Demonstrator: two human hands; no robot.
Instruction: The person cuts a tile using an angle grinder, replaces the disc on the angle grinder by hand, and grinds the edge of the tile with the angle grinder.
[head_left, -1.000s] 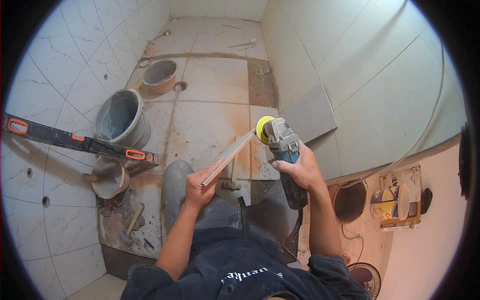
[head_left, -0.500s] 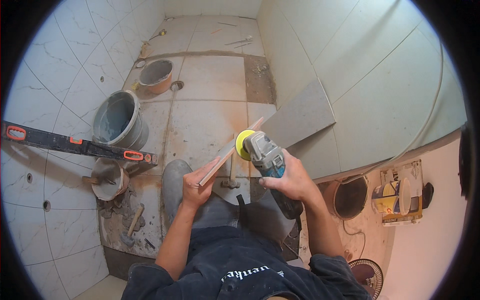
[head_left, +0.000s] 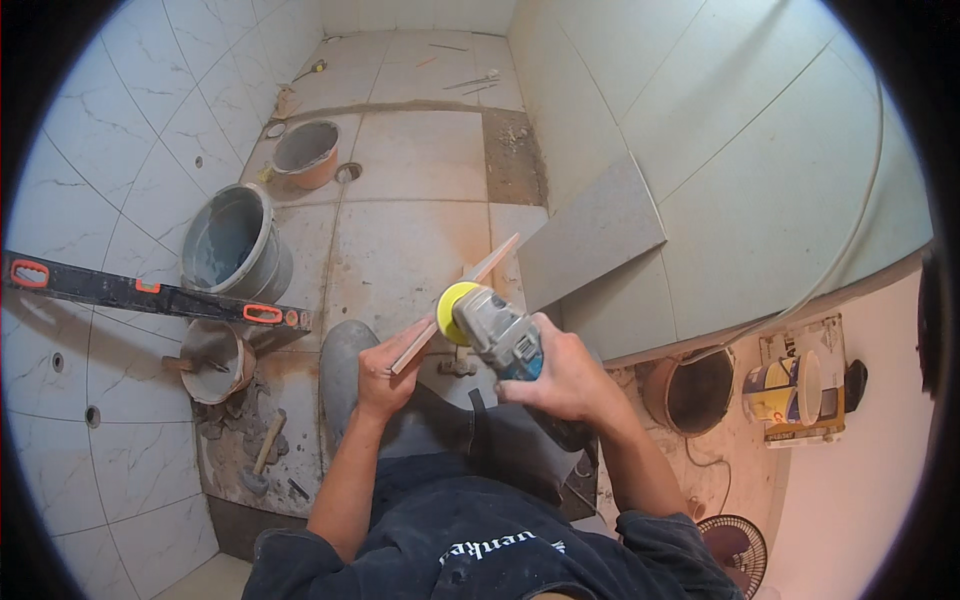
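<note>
My left hand (head_left: 386,378) is closed on a narrow tile piece (head_left: 487,265), held edge-up and slanting away to the upper right. My right hand (head_left: 560,375) grips a grey, black and blue angle grinder (head_left: 495,330); its yellow disc (head_left: 453,305) lies against the tile's long edge, near my left hand. A hammer (head_left: 455,367) lies on the floor beneath, partly hidden. To the right, a large grey tile (head_left: 595,225) leans on the pale wall.
Left are a spirit level (head_left: 190,305), a grey bucket (head_left: 270,270), an orange bucket (head_left: 312,168), a mixing bucket (head_left: 220,370) and another hammer (head_left: 265,450). At right are a dark bucket (head_left: 698,395), yellow pail (head_left: 770,395), cable (head_left: 850,235) and fan (head_left: 732,550).
The grinder and my right hand have moved left and toward me along the tile edge, bringing the yellow disc nearer my left hand, which has shifted slightly left.
</note>
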